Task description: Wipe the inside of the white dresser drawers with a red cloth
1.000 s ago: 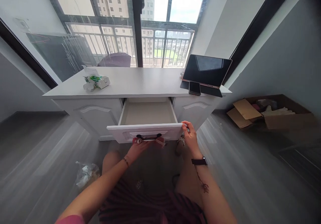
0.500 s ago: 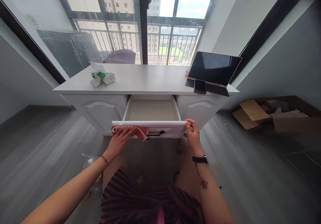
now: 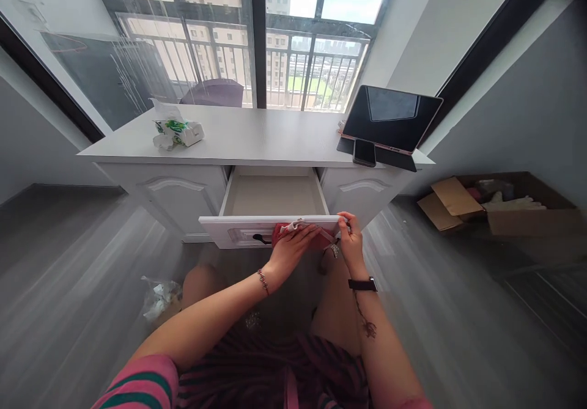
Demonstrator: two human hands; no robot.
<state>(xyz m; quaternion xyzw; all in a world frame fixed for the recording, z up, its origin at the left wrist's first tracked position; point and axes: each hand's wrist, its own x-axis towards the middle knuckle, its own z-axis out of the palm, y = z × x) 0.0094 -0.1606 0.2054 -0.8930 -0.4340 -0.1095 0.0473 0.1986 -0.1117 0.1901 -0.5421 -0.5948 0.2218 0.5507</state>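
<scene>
Since half a second ago the left hand [image 3: 293,247] has slid the red cloth [image 3: 300,235] from the left end of the drawer front [image 3: 238,230] across to its right end; the hand now lies flat over the cloth, fingers spread, pressing it against the top edge and face of the front; the right hand [image 3: 351,241] has kept its place at the right corner of that front, thumb and fingers pinched on the edge, so the two hands now sit just beside each other; the cloth covers the right part of the black handle [image 3: 260,237], whose left end alone shows; the drawer [image 3: 274,192] stands pulled out of the white desk [image 3: 257,137], its pale inside bare to the camera; on the desk top a tissue pack [image 3: 177,132] lies at the left, and a dark tablet [image 3: 389,118] leans at the right with a phone [image 3: 365,152] propped against its base; a cardboard box [image 3: 498,204] sits on the floor well to the right; a crumpled plastic bag [image 3: 159,298] lies on the floor near the person's left knee.
</scene>
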